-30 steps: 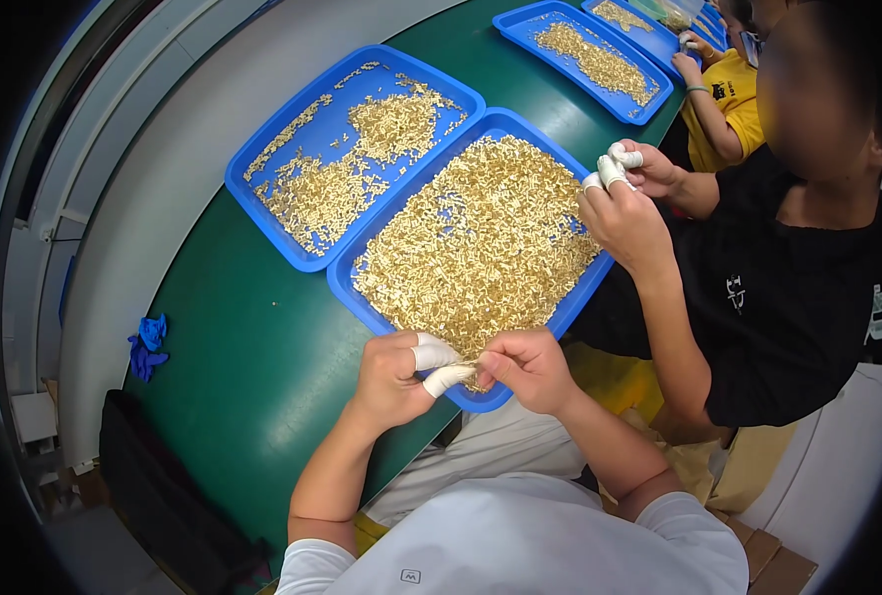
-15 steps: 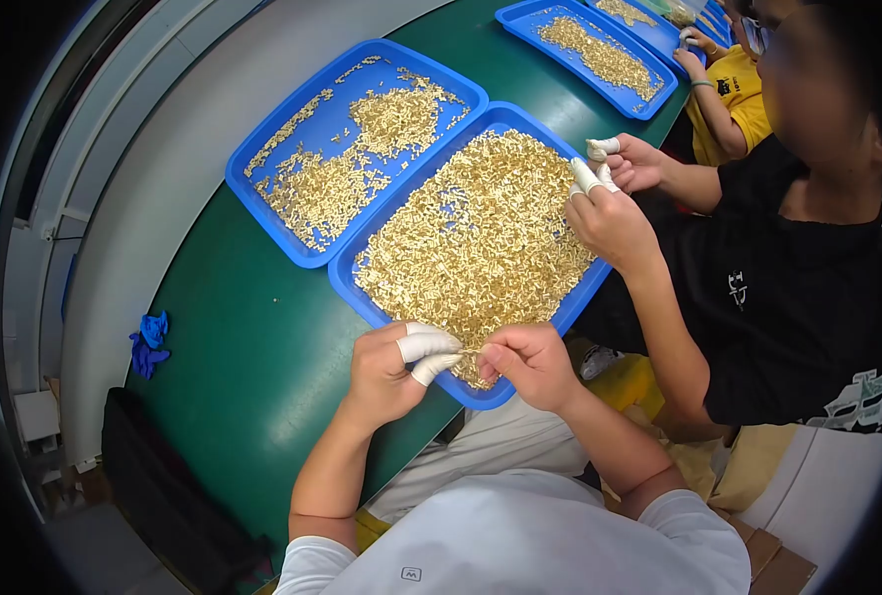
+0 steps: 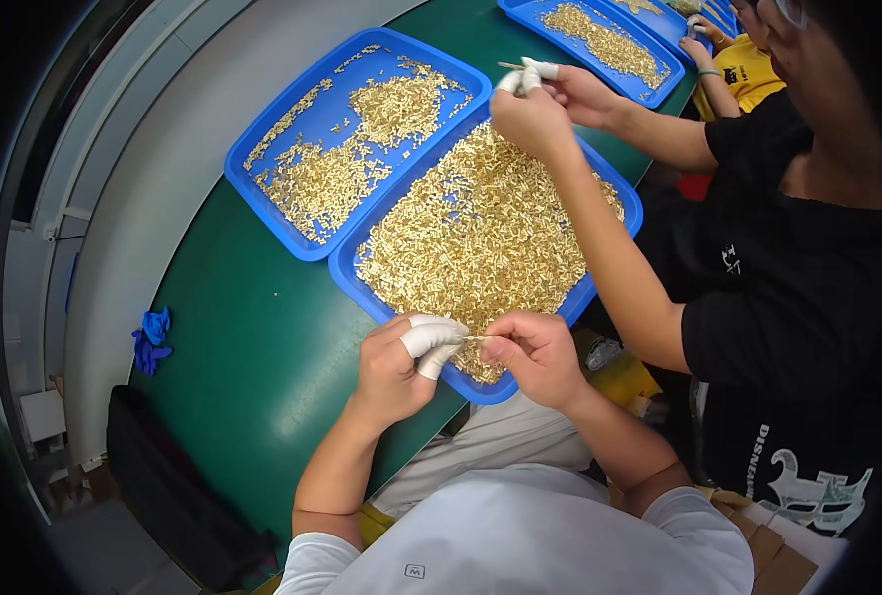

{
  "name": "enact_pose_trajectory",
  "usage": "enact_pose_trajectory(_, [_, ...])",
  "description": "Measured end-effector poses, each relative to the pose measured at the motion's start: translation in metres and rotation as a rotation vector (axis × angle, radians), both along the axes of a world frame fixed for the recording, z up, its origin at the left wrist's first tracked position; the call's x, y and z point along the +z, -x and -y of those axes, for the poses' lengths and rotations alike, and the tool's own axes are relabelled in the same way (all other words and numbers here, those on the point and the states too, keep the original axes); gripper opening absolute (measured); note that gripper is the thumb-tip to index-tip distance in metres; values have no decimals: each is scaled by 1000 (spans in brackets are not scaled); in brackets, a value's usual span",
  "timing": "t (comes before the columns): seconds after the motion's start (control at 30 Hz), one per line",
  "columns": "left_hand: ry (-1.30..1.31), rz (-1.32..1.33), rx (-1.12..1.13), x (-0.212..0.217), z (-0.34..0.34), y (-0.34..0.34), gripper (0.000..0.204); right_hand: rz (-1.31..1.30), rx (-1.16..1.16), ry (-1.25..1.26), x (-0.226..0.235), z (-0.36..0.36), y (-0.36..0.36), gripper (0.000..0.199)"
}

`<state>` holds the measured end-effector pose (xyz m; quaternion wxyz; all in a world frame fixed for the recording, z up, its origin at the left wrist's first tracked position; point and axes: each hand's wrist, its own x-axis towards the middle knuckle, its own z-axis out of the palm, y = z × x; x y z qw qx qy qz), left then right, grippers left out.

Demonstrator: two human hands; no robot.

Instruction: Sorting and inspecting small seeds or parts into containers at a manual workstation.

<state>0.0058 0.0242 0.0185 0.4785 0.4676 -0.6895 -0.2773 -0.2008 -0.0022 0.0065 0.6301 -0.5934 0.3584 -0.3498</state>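
Brass piece [image 3: 473,339] pinched between left hand [image 3: 401,365] and right hand [image 3: 532,355] fingertips over tray [image 3: 352,266]

Dark green flat worktop [image 3: 252,327]. Bright blue rectangular plastic tray [image 3: 362,260] w/ shiny gold-yellow small metal pieces [image 3: 481,238]; second blue plastic tray [image 3: 262,139], same gold bits, blue floor showing btwn clumps. White rubber finger cots [image 3: 431,337] on left hand [image 3: 396,367]. Crumpled blue cloth [image 3: 151,339] at worktop edge. Wearer's shirt white; co-worker's tee black w/ white print.
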Motion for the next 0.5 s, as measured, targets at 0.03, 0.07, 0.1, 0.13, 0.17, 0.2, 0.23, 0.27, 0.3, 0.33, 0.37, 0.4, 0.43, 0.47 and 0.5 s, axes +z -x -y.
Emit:
enact_pose_trajectory(0.03, [-30,-14,1,1,0,1,14,19,-17,-18,-1,0,0,16])
enact_pose_trajectory(0.07, [-60,-29,2,3,0,1,14,24,-2,-24,-3,1,0,14])
enact_pose_trajectory(0.1, [-61,-29,1,4,0,1,14,24,-3,-25,-2,0,0,14])
enact_pose_trajectory(0.13, [-114,-25,-8,6,-1,-1,14,26,-2,-33,1,0,0,15])
enact_pose_trajectory(0.17, [-167,-22,-16,7,-1,-2,14,29,0,-40,2,0,-1,15])
enact_pose_trajectory(0.2, [-168,-21,-13,4,-2,-3,14,30,2,-41,3,0,-1,15])
enact_pose_trajectory(0.23, [-146,-14,-4,0,-3,-5,14,4,19,-24,3,0,-1,16])
enact_pose_trajectory(0.27, [-125,-7,5,-2,-4,-6,14,-22,36,-6,3,0,-1,18])
enact_pose_trajectory(0.3, [-124,-8,4,-1,-4,-8,14,-23,34,-5,3,0,0,18])
enact_pose_trajectory(0.33, [-153,-26,33,0,-5,-9,13,5,-3,-42,2,-1,1,20])
enact_pose_trajectory(0.37, [-183,-45,62,1,-5,-9,11,33,-41,-78,2,-1,1,22])
enact_pose_trajectory(0.4, [-182,-45,62,1,-4,-8,11,33,-40,-77,0,-1,1,22])
enact_pose_trajectory(0.43, [-158,-73,86,1,-2,-7,11,39,-42,-94,-2,-1,1,23])
enact_pose_trajectory(0.47, [-134,-102,111,0,-1,-5,11,45,-44,-110,-3,-1,2,24])
enact_pose_trajectory(0.5, [-133,-100,112,-1,-1,-5,11,46,-43,-109,-2,0,1,24])
